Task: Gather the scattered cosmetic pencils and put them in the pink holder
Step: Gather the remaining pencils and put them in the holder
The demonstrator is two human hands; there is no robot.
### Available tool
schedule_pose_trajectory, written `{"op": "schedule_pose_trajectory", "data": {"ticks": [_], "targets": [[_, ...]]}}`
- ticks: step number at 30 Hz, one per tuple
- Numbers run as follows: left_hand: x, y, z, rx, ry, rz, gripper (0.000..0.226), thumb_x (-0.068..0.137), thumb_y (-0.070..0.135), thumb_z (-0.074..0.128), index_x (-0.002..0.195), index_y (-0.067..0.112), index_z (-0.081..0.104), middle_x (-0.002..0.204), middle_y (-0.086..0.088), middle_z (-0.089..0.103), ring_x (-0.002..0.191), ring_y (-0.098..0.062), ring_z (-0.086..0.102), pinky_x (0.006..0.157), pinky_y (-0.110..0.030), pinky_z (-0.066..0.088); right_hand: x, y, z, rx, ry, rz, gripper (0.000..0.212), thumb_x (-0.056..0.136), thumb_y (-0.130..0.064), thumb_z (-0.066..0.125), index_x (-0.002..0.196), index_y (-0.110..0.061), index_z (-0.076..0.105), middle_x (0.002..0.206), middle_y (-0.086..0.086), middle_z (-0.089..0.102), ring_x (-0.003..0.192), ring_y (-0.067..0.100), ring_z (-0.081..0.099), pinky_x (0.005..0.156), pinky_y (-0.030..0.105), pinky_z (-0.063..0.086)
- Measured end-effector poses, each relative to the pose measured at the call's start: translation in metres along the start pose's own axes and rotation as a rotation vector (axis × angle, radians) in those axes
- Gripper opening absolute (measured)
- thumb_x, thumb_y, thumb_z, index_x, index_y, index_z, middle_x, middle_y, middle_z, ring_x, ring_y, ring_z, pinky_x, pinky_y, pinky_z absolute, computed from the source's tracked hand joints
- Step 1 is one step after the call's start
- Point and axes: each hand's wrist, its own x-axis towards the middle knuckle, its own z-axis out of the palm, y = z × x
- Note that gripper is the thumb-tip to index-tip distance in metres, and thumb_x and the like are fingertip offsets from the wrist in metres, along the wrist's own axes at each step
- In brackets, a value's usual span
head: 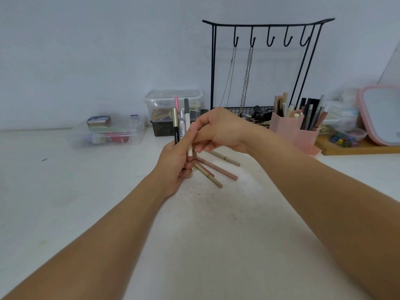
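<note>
My left hand (176, 163) holds an upright bunch of cosmetic pencils (180, 121) above the middle of the white table: a black-and-gold one, a white lettered one, a pink one behind. My right hand (216, 131) pinches a white pencil with a dark cap (187, 124) against that bunch. Several loose pencils lie just behind my hands: a beige one (225, 158), a long pink one (218, 169) and an olive one (208, 176). The pink holder (303, 137) stands at the right rear, with several pencils upright in it.
A black wire jewellery stand (266, 68) with hanging chains rises behind the holder. Clear plastic boxes (173, 105) sit at the back centre and a shallow clear tray (106, 133) at the back left. A pink-framed mirror (381, 113) and a wooden board (357, 148) stand at the right.
</note>
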Motion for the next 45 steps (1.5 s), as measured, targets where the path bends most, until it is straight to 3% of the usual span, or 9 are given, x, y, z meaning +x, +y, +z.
{"op": "schedule_pose_trajectory", "data": {"ticks": [5, 10, 14, 20, 26, 31, 35, 39, 45], "targets": [[0.005, -0.001, -0.005, 0.024, -0.02, -0.044, 0.043, 0.091, 0.056, 0.064, 0.071, 0.019, 0.054, 0.062, 0.0, 0.043, 0.046, -0.01, 0.031, 0.036, -0.018, 0.019, 0.002, 0.003, 0.018, -0.039, 0.04, -0.019, 0.004, 0.085, 0.003, 0.072, 0.088, 0.001, 0.07, 0.078, 0.022, 0.075, 0.067, 0.024, 0.073, 0.053, 0.022, 0.058], [0.002, 0.001, -0.005, -0.034, -0.052, -0.051, 0.035, 0.101, 0.033, 0.054, 0.072, 0.012, 0.054, 0.056, -0.003, 0.054, 0.043, -0.009, 0.034, 0.035, -0.017, 0.015, 0.004, 0.009, 0.029, -0.118, 0.081, -0.001, 0.006, 0.081, -0.005, 0.078, 0.08, -0.001, 0.073, 0.063, 0.01, 0.072, 0.046, 0.013, 0.063, 0.042, 0.019, 0.045], [0.003, 0.0, -0.004, -0.099, 0.011, -0.068, 0.02, 0.101, 0.021, 0.056, 0.086, 0.009, 0.061, 0.056, -0.003, 0.054, 0.043, -0.009, 0.04, 0.031, -0.016, 0.019, 0.005, 0.012, 0.023, -0.198, 0.054, 0.037, 0.025, 0.079, -0.013, 0.08, 0.094, 0.004, 0.07, 0.06, 0.002, 0.073, 0.049, 0.012, 0.056, 0.047, 0.022, 0.043], [0.004, -0.001, 0.0, -0.143, 0.037, -0.062, 0.013, 0.102, 0.019, 0.055, 0.095, 0.009, 0.059, 0.061, -0.004, 0.052, 0.044, -0.009, 0.041, 0.031, -0.016, 0.023, 0.002, 0.017, -0.012, 0.002, -0.187, 0.114, 0.019, 0.082, -0.013, 0.08, 0.097, -0.008, 0.07, 0.087, 0.006, 0.077, 0.077, 0.01, 0.071, 0.065, 0.022, 0.052], [0.006, -0.002, -0.004, -0.183, 0.18, -0.073, 0.01, 0.103, 0.024, 0.058, 0.099, 0.018, 0.052, 0.061, 0.0, 0.058, 0.052, -0.01, 0.061, 0.037, -0.018, 0.045, 0.009, 0.035, -0.044, -0.459, 0.189, 0.149, 0.021, 0.09, -0.03, 0.073, 0.095, -0.009, 0.073, 0.09, 0.004, 0.075, 0.083, 0.018, 0.072, 0.059, 0.023, 0.053], [0.007, -0.002, -0.003, -0.136, 0.175, -0.06, 0.015, 0.103, 0.024, 0.059, 0.097, 0.016, 0.047, 0.053, 0.005, 0.042, 0.043, -0.008, 0.035, 0.033, -0.018, 0.025, 0.013, 0.045, -0.038, -0.664, 0.024, 0.304, 0.04, 0.084, -0.036, 0.079, 0.096, 0.003, 0.074, 0.089, 0.014, 0.077, 0.072, 0.022, 0.07, 0.069, 0.034, 0.062], [0.007, -0.003, -0.003, -0.12, 0.19, -0.062, 0.029, 0.1, 0.03, 0.063, 0.082, 0.02, 0.043, 0.052, 0.006, 0.033, 0.041, -0.007, 0.026, 0.033, -0.019, 0.02, 0.015, 0.048, -0.033, -0.744, -0.036, 0.332, 0.037, 0.086, -0.031, 0.077, 0.094, 0.005, 0.074, 0.077, 0.013, 0.07, 0.064, 0.023, 0.06, 0.064, 0.032, 0.057], [0.006, -0.002, -0.002, -0.116, 0.196, -0.072, 0.036, 0.099, 0.034, 0.064, 0.076, 0.022, 0.04, 0.052, 0.005, 0.032, 0.041, -0.008, 0.025, 0.032, -0.019, 0.02, 0.012, 0.042, -0.03, -0.635, -0.049, 0.325, 0.024, 0.088, -0.019, 0.074, 0.085, 0.005, 0.073, 0.069, 0.011, 0.065, 0.062, 0.024, 0.056, 0.059, 0.03, 0.05], [0.005, -0.001, -0.002, -0.079, 0.167, -0.068, 0.034, 0.096, 0.04, 0.066, 0.077, 0.018, 0.05, 0.054, 0.003, 0.042, 0.043, -0.009, 0.033, 0.033, -0.018, 0.023, 0.001, 0.011, -0.029, -0.042, -0.147, 0.131, 0.015, 0.092, -0.014, 0.069, 0.093, 0.001, 0.07, 0.075, 0.008, 0.069, 0.058, 0.012, 0.06, 0.055, 0.021, 0.052]]}}
